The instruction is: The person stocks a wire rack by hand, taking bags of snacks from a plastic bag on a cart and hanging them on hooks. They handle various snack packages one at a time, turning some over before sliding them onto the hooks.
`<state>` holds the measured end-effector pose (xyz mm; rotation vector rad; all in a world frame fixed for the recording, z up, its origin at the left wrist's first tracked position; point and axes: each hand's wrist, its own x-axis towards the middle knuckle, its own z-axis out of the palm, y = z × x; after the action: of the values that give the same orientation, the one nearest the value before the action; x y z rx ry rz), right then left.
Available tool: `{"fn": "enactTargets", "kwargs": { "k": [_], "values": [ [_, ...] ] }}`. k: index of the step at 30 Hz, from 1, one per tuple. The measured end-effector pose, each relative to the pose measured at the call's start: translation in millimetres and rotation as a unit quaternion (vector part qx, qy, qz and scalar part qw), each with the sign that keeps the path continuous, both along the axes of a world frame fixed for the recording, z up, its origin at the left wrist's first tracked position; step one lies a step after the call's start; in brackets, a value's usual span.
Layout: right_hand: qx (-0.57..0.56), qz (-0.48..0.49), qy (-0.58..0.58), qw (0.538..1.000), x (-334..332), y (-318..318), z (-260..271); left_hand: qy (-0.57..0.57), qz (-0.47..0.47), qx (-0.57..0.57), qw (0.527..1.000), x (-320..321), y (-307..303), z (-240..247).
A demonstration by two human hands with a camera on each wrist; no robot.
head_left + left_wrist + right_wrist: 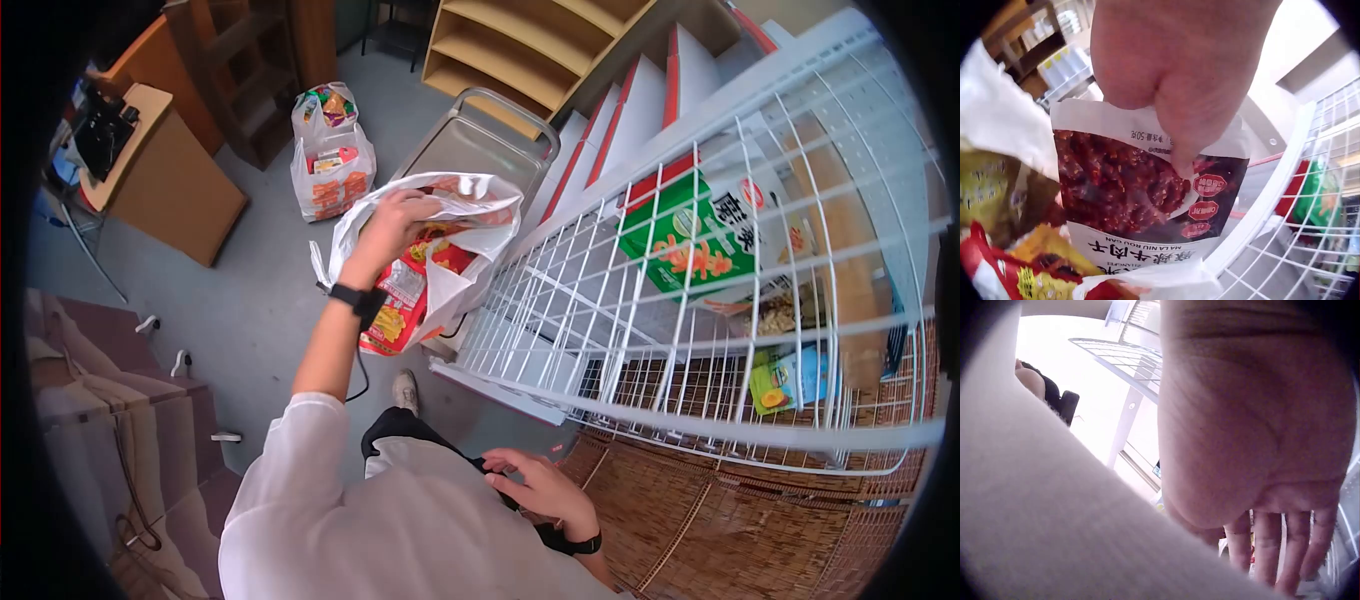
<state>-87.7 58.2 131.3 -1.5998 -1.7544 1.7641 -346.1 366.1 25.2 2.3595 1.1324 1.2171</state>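
Observation:
My left hand point(401, 226) reaches into the mouth of a white plastic bag point(478, 268). In the left wrist view, its thumb lies over the front of a pouch of spicy beef jerky point(1122, 178), gripping it by the white top edge. The pouch hangs upside down to that camera, its dark meat picture facing it. Red and yellow snack packets point(400, 290) fill the bag below the hand. Near my waist, the right hand point(540, 490) is empty, its fingers loosely extended; the right wrist view shows its palm and fingers point(1266, 544).
To the right stands a white wire basket rack point(640, 330) holding a green snack bag point(690, 235) and a small green-blue packet point(790, 380). A second full plastic bag point(333, 165) sits on the floor behind. A metal-framed chair point(470, 140) and wooden shelf point(520, 60) stand further back.

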Motion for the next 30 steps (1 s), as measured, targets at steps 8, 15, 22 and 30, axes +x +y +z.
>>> {"fn": "enactTargets", "kwargs": {
  "k": [8, 15, 22, 30],
  "values": [
    [0.105, -0.023, 0.040, 0.993, 28.4, -58.7, -1.9, -0.311, 0.192, -0.144, 0.920, -47.7, -185.3, 97.1],
    [0.242, -0.235, 0.324, 0.884, 23.0, -105.3, 9.8, -0.557, 0.004, -0.280, 0.782, 21.9, -342.7, 105.1],
    [0.283, -0.430, 0.415, 0.750, 42.8, -154.4, 33.2, -0.600, -0.122, -0.412, 0.675, 100.2, -428.9, 79.3],
    [0.352, -0.573, 0.295, 0.679, 125.7, -220.9, 48.9, -0.469, -0.492, -0.563, 0.469, 157.8, -407.6, 40.4]
  ]
}}
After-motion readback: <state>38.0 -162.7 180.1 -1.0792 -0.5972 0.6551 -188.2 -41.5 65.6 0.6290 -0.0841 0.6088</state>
